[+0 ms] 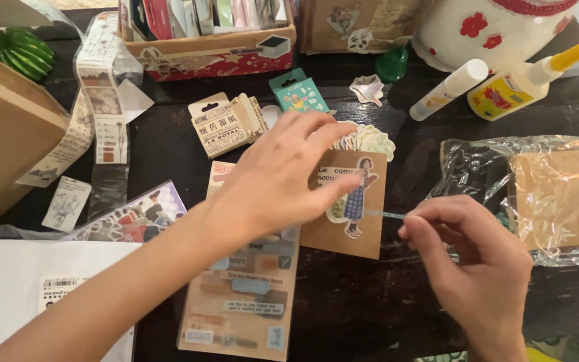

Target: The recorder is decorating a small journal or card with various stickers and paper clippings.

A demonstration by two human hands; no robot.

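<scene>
Reaching in from the lower left, the left hand [273, 177] crosses a dark table [370, 295] with its forearm stretched diagonally and its palm facing down. Its fingers are spread and gently curved, and the fingertips press on a brown kraft card [356, 231] that lies flat near the middle of the table. A cut-out figure in a blue checked dress [358, 198] sits on the card, just under those fingertips.

The right hand [467, 258] comes up from the lower right, wrist bent, knuckles toward the camera. Its thumb and forefinger are pinched together on the end of a thin pale blue strip [384, 214], which runs left from the pinch to the figure on the card. The other fingers curl loosely into the palm.

Beneath the left wrist lies a long sticker sheet [242, 308] with small printed labels. Behind the left hand sit a small pack of newsprint-style paper [222, 127] and a teal sticker pack [297, 90]. At the upper right, well apart from both hands, lie a white glue stick [449, 89] and a glue bottle with a yellow nozzle [531, 77]. A crinkled clear plastic bag holding brown paper [544, 194] rests at the right, near the right hand.
</scene>
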